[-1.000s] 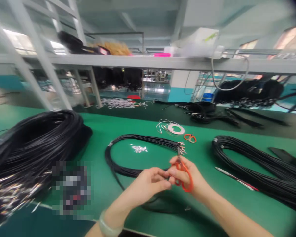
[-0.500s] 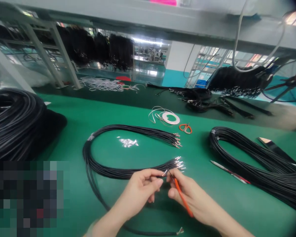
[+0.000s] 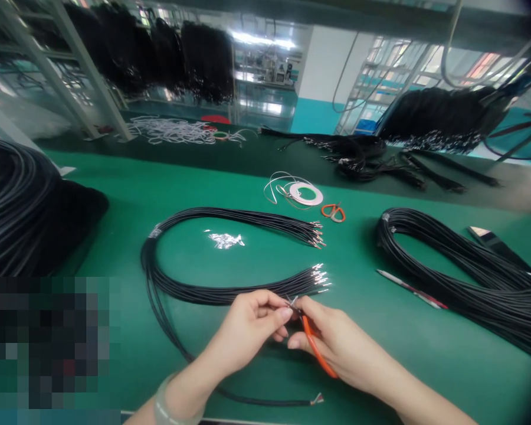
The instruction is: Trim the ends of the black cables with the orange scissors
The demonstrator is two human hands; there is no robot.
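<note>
My left hand (image 3: 259, 327) pinches the end of a black cable, its fingertips close to my right hand. Orange-handled snips (image 3: 319, 354) are held in my right hand (image 3: 331, 336), with their dark tips at the cable end between both hands. Just behind the hands, a curved bundle of black cables (image 3: 181, 289) lies with its shiny ends pointing right. A small pile of silvery pieces (image 3: 225, 239) sits inside the curve. One loose cable (image 3: 265, 402) with a frayed end runs below my hands.
Behind are a white tape roll (image 3: 306, 193) and orange-handled scissors (image 3: 333, 212). At the right lie a pen (image 3: 411, 289) and another black cable coil (image 3: 451, 283). A large black coil (image 3: 17, 206) stands at the left; white cords (image 3: 168, 130) lie at the back.
The camera view has tilted downward, so the bench items sit higher. The snips' tips have moved closer to my left fingertips at the cable end.
</note>
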